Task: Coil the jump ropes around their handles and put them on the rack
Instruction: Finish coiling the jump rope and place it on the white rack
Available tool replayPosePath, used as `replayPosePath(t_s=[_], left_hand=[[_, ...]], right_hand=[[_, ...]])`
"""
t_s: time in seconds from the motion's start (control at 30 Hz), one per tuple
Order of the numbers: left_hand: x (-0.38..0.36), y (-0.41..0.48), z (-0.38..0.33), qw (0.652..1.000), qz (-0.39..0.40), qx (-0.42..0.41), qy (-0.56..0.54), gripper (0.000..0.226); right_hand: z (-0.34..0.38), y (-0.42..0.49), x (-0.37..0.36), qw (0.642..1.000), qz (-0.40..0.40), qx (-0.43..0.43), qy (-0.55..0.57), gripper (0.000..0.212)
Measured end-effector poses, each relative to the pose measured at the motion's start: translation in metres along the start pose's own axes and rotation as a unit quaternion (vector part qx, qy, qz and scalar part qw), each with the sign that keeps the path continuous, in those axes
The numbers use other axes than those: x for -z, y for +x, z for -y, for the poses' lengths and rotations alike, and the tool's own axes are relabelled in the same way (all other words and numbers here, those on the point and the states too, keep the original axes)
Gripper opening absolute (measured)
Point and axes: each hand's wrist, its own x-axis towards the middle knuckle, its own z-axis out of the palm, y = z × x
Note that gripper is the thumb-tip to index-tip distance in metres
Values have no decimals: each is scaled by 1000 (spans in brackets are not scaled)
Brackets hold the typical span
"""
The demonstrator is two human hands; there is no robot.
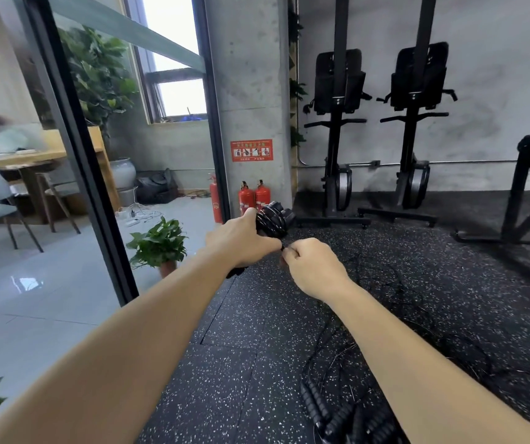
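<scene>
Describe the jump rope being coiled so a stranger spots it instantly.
Find the concrete pillar with two red fire extinguishers at its foot. In front of them, the left hand grips a black coiled jump rope, its tail pinched by the right hand. It alone is wound and off the floor; the other ropes lie loose on the speckled mat.

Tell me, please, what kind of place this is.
Probably a gym: two upright exercise machines stand by the wall, speckled rubber flooring covers the ground, and the left hand holds a coiled jump rope.
</scene>
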Motion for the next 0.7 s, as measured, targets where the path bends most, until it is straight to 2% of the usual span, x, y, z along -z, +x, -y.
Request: replayPosePath(t_s=[0.1, 0.2, 0.23, 0.3, 0.37, 0.43, 0.53, 0.6, 0.7], left_hand=[[-4, 0, 2, 993, 58, 30, -99, 69], [1, -2, 2, 958, 154, 71, -232, 87], [3, -3, 3, 939, 191, 82, -273, 85], [5, -3, 3, 911, 243, 80, -324, 61], [1, 0, 3, 911, 251, 58, -321, 43], [-5, 4, 3, 934, 211, 33, -286, 42], [-12, 4, 3, 993, 54, -11, -101, 52], [-12, -2, 2, 1000, -14, -19, 17, 55], [-11, -9, 2, 995, -25, -28, 98, 50]], right_hand=[[-1, -5, 5, 1000, 9, -4, -14, 35], [-4, -10, 9, 999, 28, -17, -27, 30], [-5, -12, 11, 999, 33, -22, -32, 29], [-7, -15, 13, 998, 34, -27, -41, 29], [-6, -17, 15, 997, 24, -27, -61, 29], [-5, -20, 16, 995, 13, -22, -91, 29], [-3, -26, 18, 991, -14, -5, -136, 32], [1, -30, 24, 986, -43, 7, -160, 39], [15, -37, 35, 974, -88, 43, -202, 47]])
